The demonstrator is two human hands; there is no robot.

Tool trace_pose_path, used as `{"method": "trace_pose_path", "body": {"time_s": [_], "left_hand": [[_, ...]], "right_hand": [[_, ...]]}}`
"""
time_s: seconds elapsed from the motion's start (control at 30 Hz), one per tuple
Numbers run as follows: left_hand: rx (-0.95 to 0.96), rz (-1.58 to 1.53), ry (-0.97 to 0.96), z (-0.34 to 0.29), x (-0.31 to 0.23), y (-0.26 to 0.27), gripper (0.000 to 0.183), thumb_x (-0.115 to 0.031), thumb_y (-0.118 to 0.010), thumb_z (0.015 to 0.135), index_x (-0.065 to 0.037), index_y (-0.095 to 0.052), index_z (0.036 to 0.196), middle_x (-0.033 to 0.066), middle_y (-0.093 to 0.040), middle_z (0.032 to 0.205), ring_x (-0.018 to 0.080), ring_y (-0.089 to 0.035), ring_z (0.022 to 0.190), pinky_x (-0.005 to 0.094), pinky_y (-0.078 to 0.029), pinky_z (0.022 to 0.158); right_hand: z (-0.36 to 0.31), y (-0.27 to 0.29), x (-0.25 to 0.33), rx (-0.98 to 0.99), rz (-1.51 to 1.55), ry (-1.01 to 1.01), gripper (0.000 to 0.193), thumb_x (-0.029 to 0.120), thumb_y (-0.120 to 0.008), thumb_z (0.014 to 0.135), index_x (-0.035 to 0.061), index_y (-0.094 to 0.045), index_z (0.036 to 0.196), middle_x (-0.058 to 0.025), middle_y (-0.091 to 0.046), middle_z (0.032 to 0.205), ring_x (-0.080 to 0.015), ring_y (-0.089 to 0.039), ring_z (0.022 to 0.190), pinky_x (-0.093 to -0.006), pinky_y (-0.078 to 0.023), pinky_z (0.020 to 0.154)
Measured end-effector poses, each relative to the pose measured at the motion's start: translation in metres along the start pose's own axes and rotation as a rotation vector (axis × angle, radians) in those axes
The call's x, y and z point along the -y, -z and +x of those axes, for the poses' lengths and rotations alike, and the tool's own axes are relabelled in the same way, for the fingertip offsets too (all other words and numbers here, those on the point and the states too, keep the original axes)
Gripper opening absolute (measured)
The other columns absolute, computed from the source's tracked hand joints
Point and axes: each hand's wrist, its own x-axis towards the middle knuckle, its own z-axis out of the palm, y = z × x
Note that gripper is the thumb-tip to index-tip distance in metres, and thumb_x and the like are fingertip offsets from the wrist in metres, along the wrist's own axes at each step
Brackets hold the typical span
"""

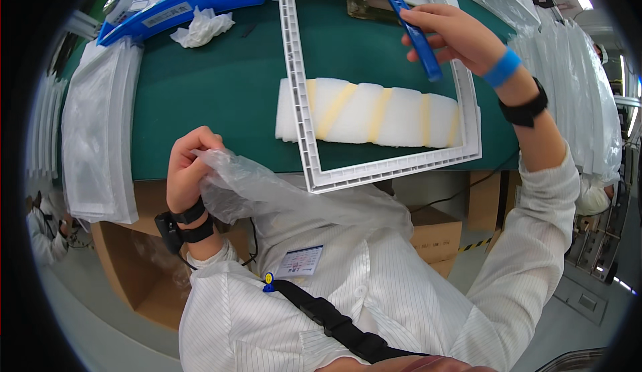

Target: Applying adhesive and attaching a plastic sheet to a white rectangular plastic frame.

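Observation:
My left hand (190, 165) is closed in a pinch on the edge of a clear plastic bag (267, 188), just off the table's near edge. The bag droops to the right in front of my body. In my right hand (458, 34) is a slim blue tool that looks like a utility knife (420, 44), held over the upper right of a white rectangular plastic frame (292, 58). The frame's near side reaches past the table edge. Through its opening shows a white foam block (364, 114) banded with yellow strips, with the frame's sides crossing over it.
On the green table (207, 91) stand a blue bin (200, 1) and crumpled tissue (202, 27). Bagged white parts (103, 131) lie at left, more wrapped parts (568, 98) at right. A brownish flat object (368, 8) sits behind the frame. Cardboard boxes (435, 235) stand below.

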Motion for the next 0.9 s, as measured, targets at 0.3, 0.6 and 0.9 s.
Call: {"method": "trace_pose_path", "body": {"time_s": [0.3,0.6,0.9], "left_hand": [[0.099,-0.005,0.034,-0.003,-0.003,0.004,0.004,-0.004,-0.055,0.081,-0.001,-0.059,0.083,0.0012,-0.061,0.078,0.0047,-0.053,0.066,0.0191,-0.042,0.06],[0.172,-0.044,0.034,-0.003,-0.002,0.006,0.007,-0.008,-0.059,0.084,-0.001,-0.06,0.085,0.0012,-0.061,0.078,0.005,-0.054,0.067,0.0192,-0.042,0.061],[0.146,-0.024,0.025,-0.002,-0.006,0.004,0.005,-0.005,-0.057,0.084,-0.001,-0.06,0.085,-0.0001,-0.06,0.078,0.004,-0.053,0.065,0.0185,-0.042,0.058]], "right_hand": [[0.058,-0.015,0.006,-0.013,0.088,-0.061,0.044,0.039,-0.055,0.093,0.0018,-0.049,0.117,-0.0132,-0.064,0.101,-0.0231,-0.069,0.086,-0.0308,-0.058,0.071],[0.059,-0.01,0.003,-0.012,0.113,-0.061,0.039,0.038,-0.055,0.093,0.0043,-0.051,0.113,-0.013,-0.064,0.103,-0.0244,-0.069,0.087,-0.0323,-0.057,0.073],[0.051,-0.027,0.012,0.28,-0.34,0.294,0.04,0.038,-0.059,0.091,0.0063,-0.058,0.117,-0.0032,-0.059,0.089,-0.0107,-0.055,0.079,-0.0226,-0.046,0.073]]}}
